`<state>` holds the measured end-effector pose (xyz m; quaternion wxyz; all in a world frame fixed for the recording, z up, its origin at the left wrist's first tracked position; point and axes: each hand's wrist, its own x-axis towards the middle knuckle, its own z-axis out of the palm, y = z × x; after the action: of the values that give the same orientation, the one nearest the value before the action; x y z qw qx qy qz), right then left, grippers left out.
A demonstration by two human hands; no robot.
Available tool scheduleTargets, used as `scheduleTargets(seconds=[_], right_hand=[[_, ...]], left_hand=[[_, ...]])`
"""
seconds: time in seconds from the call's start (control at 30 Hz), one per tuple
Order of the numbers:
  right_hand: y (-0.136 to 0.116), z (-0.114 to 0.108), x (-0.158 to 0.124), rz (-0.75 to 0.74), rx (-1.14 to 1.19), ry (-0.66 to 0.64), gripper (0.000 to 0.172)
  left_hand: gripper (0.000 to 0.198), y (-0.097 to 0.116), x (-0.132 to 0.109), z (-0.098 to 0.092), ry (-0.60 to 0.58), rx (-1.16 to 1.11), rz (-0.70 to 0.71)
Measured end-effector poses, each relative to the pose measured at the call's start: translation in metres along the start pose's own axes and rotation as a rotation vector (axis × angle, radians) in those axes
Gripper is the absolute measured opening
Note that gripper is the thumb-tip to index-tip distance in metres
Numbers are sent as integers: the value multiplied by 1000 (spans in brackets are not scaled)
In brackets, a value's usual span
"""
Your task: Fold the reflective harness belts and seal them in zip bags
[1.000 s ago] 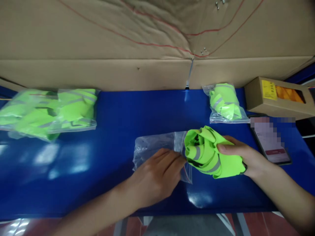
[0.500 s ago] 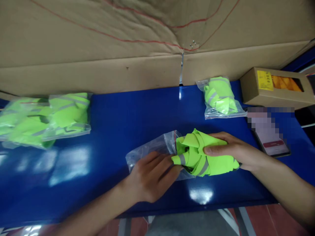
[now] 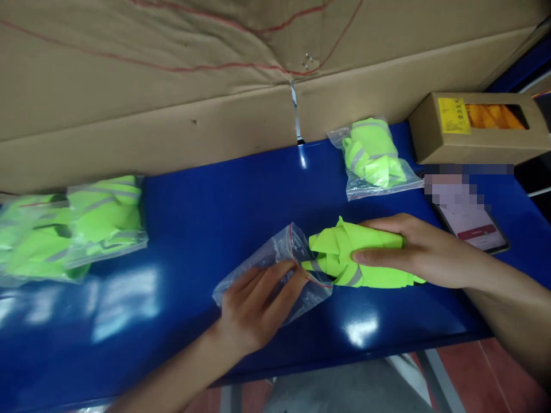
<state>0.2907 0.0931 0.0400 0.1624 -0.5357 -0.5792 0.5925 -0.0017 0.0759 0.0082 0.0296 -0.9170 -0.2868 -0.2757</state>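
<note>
My right hand (image 3: 400, 252) is closed around a folded neon-yellow reflective vest (image 3: 344, 252) with grey stripes, thumb on top. The vest is held just above the blue table, its loose left end at the mouth of a clear zip bag (image 3: 262, 264) with a red seal line. My left hand (image 3: 258, 304) lies over that bag, its fingertips pinching the bag's edge by the opening. Whether those fingertips also touch the vest's tip I cannot tell.
Several bagged neon vests (image 3: 103, 212) lie at the left, and another bagged vest (image 3: 374, 155) rests at the back right. Beside it are a cardboard box (image 3: 430, 137) with orange contents and a phone (image 3: 477, 229). A cardboard wall (image 3: 172, 126) backs the blue table (image 3: 206, 201).
The vest's left end has drawn away slightly from my left fingers, showing more of the bag's mouth and red line. The camera view has shifted and tilted a little.
</note>
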Motion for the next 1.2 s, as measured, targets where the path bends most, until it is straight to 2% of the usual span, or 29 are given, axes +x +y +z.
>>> scheduleTargets(seconds=[0.1, 0.2, 0.3, 0.43, 0.5, 0.6, 0.67, 0.83, 0.97, 1.1, 1.2], right_hand=[[-1, 2, -1, 1, -39, -50, 31], [-2, 5, 0, -5, -26, -92, 33], [-2, 5, 0, 7, 42, -130, 31], [-3, 1, 0, 55, 142, -156, 29], [-4, 1, -1, 57, 166, -156, 29], [-4, 3, -2, 65, 226, -153, 29], [-5, 7, 0, 83, 312, -155, 31], [-2, 21, 5, 105, 506, -191, 40], [-1, 32, 4, -23, 279, -113, 38], [-5, 37, -3, -157, 26, -55, 38], [-7, 36, -6, -206, -43, -46, 38]], left_hand=[[18, 6, 3, -1, 4, -12, 103], [15, 17, 6, -2, -49, 10, 226], [15, 26, 6, 0, -36, -13, 240], [27, 25, 8, 2, 24, -13, 61], [51, 21, 10, 2, 30, 33, -58], [82, 18, 13, 1, -64, 9, -173], [87, 18, 14, 0, -124, -52, -189], [88, 18, 11, 0, -100, -86, -215], [88, 16, 6, 5, -141, -108, -243], [105, 7, 7, -7, -303, -355, -357], [90, -8, 13, -22, -368, -571, -461]])
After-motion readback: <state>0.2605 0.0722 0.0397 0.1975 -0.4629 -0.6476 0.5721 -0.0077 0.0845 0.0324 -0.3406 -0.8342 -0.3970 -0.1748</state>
